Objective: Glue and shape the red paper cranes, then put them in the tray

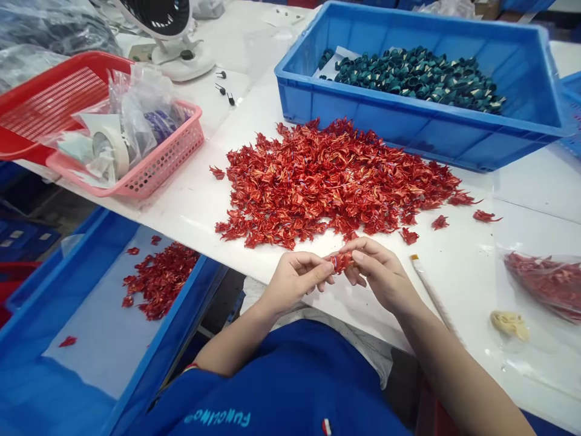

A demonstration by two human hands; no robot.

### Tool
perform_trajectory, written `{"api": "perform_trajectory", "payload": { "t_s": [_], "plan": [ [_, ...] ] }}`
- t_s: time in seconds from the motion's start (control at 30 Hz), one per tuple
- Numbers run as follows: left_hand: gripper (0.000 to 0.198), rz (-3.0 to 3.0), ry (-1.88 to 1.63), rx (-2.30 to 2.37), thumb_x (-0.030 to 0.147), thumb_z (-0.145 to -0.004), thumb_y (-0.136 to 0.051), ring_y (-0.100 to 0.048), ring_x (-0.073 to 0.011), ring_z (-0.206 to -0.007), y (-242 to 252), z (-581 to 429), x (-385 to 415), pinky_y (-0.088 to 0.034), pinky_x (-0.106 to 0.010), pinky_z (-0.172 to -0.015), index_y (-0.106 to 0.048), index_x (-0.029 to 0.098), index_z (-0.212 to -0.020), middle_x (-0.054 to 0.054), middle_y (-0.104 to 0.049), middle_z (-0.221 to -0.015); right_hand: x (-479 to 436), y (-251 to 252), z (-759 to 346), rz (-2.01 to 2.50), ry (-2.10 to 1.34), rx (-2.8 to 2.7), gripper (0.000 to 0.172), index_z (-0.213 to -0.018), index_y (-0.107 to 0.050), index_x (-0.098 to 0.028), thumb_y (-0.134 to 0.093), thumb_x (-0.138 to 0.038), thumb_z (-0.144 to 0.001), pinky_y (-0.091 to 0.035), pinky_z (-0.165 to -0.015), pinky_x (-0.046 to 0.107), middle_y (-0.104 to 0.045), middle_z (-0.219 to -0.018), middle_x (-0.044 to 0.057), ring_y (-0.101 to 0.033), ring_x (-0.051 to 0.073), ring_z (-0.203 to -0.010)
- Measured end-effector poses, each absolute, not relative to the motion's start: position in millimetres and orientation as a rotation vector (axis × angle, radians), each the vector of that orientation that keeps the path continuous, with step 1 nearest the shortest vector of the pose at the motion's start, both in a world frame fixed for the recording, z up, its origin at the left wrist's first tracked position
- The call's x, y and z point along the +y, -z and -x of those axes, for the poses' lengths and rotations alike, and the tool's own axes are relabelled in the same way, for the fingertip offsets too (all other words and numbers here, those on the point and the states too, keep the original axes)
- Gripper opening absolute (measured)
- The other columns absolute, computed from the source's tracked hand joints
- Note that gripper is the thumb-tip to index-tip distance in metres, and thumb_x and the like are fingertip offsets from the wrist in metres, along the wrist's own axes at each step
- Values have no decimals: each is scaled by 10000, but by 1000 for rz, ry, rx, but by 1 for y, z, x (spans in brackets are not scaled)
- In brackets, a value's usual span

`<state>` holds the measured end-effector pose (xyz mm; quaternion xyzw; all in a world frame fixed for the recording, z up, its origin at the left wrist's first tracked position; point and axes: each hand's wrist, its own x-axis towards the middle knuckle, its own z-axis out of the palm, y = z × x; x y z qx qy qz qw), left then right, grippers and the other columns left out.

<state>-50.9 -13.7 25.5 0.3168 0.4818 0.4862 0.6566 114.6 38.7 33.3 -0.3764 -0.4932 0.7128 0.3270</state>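
Note:
Between my two hands, just above the table's near edge, is a small red spiky plastic piece (341, 262). My left hand (297, 275) pinches its left end between thumb and fingers. On the other end, the thumb and fingertips of my right hand (379, 269) are closed. Part of the piece is hidden by my fingertips. Right beyond my hands spreads a large heap of similar red pieces (327, 181), with a few loose ones at its right side.
Behind the heap stands a blue bin (408, 115) with dark green curved pieces. A lower blue bin (104, 363) at left holds more red pieces. Also around are a pink basket (167, 154), a fan (158, 18), a brush (431, 290), a clear bag (544, 281) and a yellowish crumpled item (509, 325).

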Motion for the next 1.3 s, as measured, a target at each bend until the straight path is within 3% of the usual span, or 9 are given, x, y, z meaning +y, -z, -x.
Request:
{"api": "perform_trajectory", "payload": {
  "t_s": [0.13,0.4,0.63,0.87,0.97,1.13,1.3],
  "plan": [
    [446,-637,-1059,1097,553,-605,-826,-489,-62,-430,-20,47,-11,-305,-166,-372,-676,135,-635,-28,-657,-566,40,-32,-116,1049,-1846,-1384,412,-910,-659,-183,-650,-582,-810,-324,-427,227,-556,-518,-32,-484,107,-452],
    [413,-611,-1073,1077,516,-627,-827,-482,-59,-433,-19,44,-4,-319,-173,-379,-667,135,-641,-23,-655,-585,41,-38,-117,1180,-1673,-1303,473,-874,-654,-182,-636,-647,-790,-442,-427,233,-708,-786,60,-609,124,-513],
    [427,-613,-1041,1088,535,-639,-804,-469,-64,-431,-11,38,-3,-348,-178,-386,-668,131,-661,-30,-648,-582,16,-40,-121,1415,-1219,-1465,202,-862,-706,-196,-738,-370,-766,-504,-473,248,-705,-674,25,-609,134,-523],
    [333,-903,-1075,1234,441,-686,-783,-564,-112,-538,-5,29,-7,-470,-216,-504,-649,147,-610,-35,-640,-611,-5,-19,-121,1364,-1059,-1491,33,-813,-694,-224,-692,-254,-825,-558,-578,294,-746,-821,48,-693,192,-735],
    [308,-931,-1068,1235,422,-712,-765,-566,-115,-521,-2,28,-8,-469,-216,-470,-660,151,-611,-40,-647,-610,-9,-16,-143,1443,-772,-1635,42,-884,-685,-230,-664,-254,-858,-546,-597,328,-746,-917,71,-676,202,-754],
    [308,-826,-1025,1259,427,-690,-782,-566,-118,-475,0,27,-7,-449,-210,-387,-672,143,-644,-52,-668,-602,-12,-2,-203,1794,131,-1821,148,-990,-683,-168,-645,-252,-875,-521,-766,451,-712,-959,140,-628,275,-866],
    [286,-776,-1034,1300,392,-651,-795,-567,-113,-460,0,23,-6,-472,-207,-386,-682,129,-649,-62,-686,-601,-15,5,-222,1777,190,-1948,99,-857,-676,-154,-619,-230,-887,-522,-772,440,-700,-950,151,-621,289,-909]
  ]
}}
